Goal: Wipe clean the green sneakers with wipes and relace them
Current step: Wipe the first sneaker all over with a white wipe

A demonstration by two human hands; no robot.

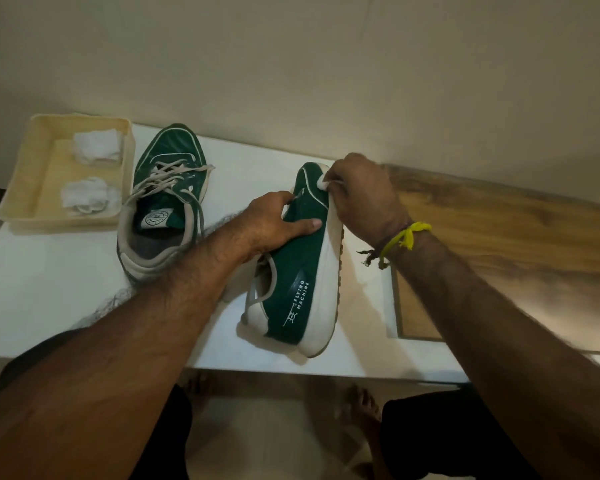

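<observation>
Table (66, 296), white and broad, is carrying everything here, with a wooden surface (499, 237) lying along its right side. Second in size, the two green sneakers are sitting well apart on the white top. The left sneaker (163, 202) is standing upright on its sole near the far edge, toe pointing away, its pale laces threaded loosely across the tongue. The right sneaker (298, 271) is tipped onto its side nearer the front edge, its white sole facing right and the printed lettering on its heel side facing up. A cream tray (25, 188) is sitting at the far left corner, just beside the upright sneaker, and is holding two crumpled white wipes (94, 171). The left hand (274, 220) is gripping the tipped sneaker across its middle, fingers curling over the green upper and thumb lying along the side. The right hand (361, 195), with yellow thread (406, 237) around its wrist, is pinching a small white wipe (323, 183) and pressing it against the toe of that sneaker.
</observation>
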